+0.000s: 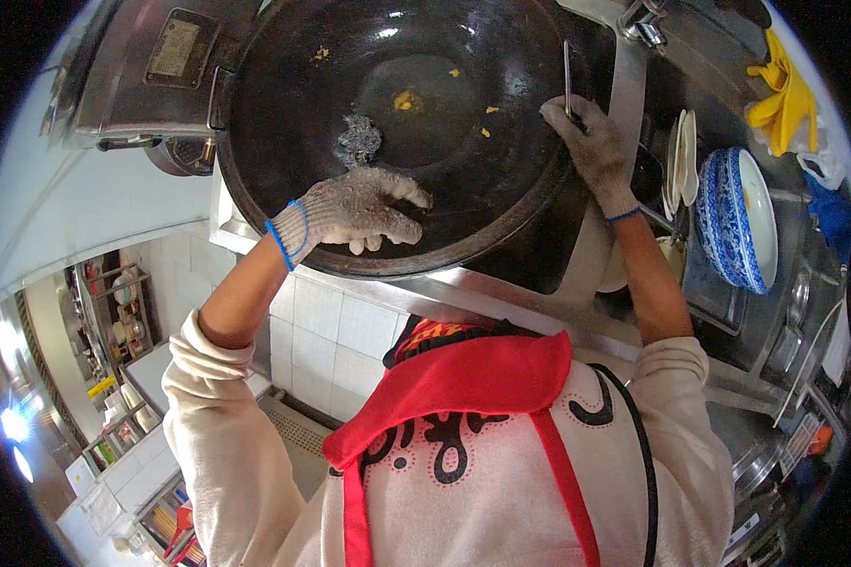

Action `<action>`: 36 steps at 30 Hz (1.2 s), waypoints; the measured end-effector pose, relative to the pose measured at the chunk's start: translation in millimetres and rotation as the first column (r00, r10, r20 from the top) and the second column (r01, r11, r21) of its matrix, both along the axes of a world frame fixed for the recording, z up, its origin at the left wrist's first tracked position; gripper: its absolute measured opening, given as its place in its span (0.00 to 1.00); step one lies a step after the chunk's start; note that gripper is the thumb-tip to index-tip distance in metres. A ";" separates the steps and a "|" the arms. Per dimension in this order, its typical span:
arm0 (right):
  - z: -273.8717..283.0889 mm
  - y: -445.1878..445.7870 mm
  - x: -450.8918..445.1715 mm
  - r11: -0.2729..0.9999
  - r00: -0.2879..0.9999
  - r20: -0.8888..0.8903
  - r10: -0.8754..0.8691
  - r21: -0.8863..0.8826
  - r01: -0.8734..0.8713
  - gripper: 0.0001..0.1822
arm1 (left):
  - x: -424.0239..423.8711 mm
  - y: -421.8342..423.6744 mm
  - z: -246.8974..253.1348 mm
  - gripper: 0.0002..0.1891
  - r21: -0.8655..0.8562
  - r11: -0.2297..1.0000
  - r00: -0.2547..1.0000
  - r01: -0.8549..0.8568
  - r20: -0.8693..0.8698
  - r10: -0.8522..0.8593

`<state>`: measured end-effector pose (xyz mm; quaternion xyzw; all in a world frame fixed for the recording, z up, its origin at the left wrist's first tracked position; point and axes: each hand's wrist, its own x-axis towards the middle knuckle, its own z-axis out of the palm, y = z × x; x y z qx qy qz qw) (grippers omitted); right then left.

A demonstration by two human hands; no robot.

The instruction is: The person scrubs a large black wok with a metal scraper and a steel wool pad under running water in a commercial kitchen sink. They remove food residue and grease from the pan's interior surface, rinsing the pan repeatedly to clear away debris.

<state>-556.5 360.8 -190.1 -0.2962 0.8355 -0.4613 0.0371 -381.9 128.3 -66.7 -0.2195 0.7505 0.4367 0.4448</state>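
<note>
A large dark metal wok (489,198) lies in front of me, with a few small yellow food bits (403,100) on its inner surface. My left hand (369,209), in a soiled knit work glove with a blue-edged cuff, is over the near left part of the wok, its fingers apart and nothing seen between them. Just beyond it, a steel wool scrubber (359,140) rests in the wok. My right hand (592,135), gloved alike, is closed around the wok's right loop handle (567,74). A second loop handle (216,98) is at the wok's left.
A steel counter edge (461,283) runs along the wok's near side. To the right are upright white plates (681,163), blue-and-white bowls (755,220) and a yellow rubber glove (787,96). A faucet (642,25) stands at the back right, a metal box-like appliance (124,85) at the left.
</note>
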 end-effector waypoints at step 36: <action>2.6 1.5 0.9 0.994 0.991 0.123 0.058 -0.094 -0.047 0.16 | -31.1 11.4 -18.4 0.26 0.263 0.933 0.958 -0.244 -0.082 0.274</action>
